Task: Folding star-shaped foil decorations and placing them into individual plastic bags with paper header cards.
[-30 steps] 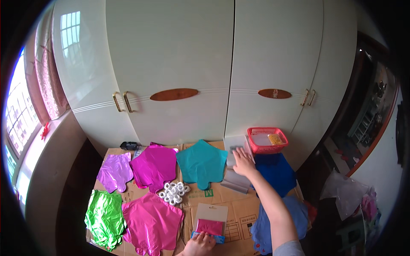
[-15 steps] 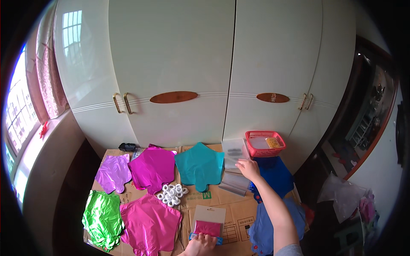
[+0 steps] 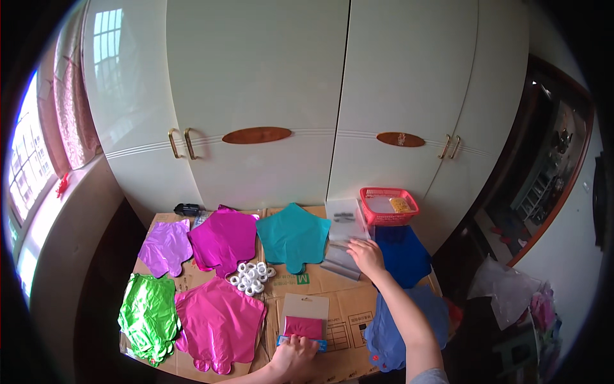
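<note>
My left hand (image 3: 296,351) is closed on the lower part of a pale hanging card (image 3: 307,305) that carries a folded pink foil piece (image 3: 304,327) and a blue strip (image 3: 322,346). My right hand (image 3: 367,257) reaches far forward, its fingers pinched at the near edge of the clear plastic bags (image 3: 346,221); the fingertips are partly hidden. Beneath and beside these fingers lies a grey, striped stack of thin strips (image 3: 341,269). Left of the card, white rings (image 3: 252,278) are heaped together.
Flat foil balloons lie in piles: lilac (image 3: 165,248), magenta (image 3: 224,240), teal (image 3: 293,237), green (image 3: 149,317), pink (image 3: 220,320), dark blue (image 3: 403,256) and lighter blue (image 3: 409,326). A red basket (image 3: 389,218) and black object (image 3: 187,209) stand near the white cabinet (image 3: 256,77). Cardboard (image 3: 281,288) covers the work surface.
My right hand's fingers have drawn slightly nearer, with a clear bag edge over the grey strips. The left hand stays on the card. The whole view has shifted a little.
</note>
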A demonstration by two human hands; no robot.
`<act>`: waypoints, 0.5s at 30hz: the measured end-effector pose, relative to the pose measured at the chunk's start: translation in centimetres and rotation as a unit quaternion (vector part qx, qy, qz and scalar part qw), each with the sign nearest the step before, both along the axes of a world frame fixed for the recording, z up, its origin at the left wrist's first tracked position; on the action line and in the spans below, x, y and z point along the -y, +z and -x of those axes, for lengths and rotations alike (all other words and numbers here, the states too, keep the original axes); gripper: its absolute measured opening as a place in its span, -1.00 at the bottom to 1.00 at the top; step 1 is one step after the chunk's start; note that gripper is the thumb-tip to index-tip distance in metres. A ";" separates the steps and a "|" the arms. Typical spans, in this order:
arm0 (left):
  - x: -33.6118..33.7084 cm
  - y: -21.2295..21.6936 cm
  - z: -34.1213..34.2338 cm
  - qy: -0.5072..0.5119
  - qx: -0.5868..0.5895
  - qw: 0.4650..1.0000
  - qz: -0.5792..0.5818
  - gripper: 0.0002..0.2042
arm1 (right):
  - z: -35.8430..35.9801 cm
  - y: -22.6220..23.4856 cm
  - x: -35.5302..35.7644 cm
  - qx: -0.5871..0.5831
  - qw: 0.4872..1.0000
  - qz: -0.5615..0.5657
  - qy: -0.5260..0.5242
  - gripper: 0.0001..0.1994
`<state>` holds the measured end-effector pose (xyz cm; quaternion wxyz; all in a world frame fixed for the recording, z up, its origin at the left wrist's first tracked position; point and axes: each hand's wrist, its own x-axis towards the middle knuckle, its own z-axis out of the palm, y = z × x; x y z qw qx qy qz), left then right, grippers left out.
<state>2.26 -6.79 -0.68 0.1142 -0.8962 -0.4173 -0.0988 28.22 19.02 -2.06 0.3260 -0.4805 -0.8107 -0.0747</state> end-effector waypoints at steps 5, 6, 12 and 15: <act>0.1 1.0 -0.1 0.000 -0.004 1.000 -0.012 -0.87 | 0.2 0.1 -4.4 0.001 0.998 0.050 0.031 -0.77; 0.2 1.1 -0.1 0.000 -0.006 1.000 -0.004 -0.87 | 0.4 -0.2 -4.7 0.001 0.998 0.061 0.034 -0.77; -0.1 1.8 -0.1 -0.010 -0.006 1.000 -0.015 -0.86 | -0.5 0.9 -4.1 -0.155 0.974 0.161 0.022 -0.73; 0.1 1.6 0.2 -0.009 -0.003 1.000 -0.018 -0.83 | 0.6 4.3 -0.8 -0.241 0.962 0.128 0.034 -0.72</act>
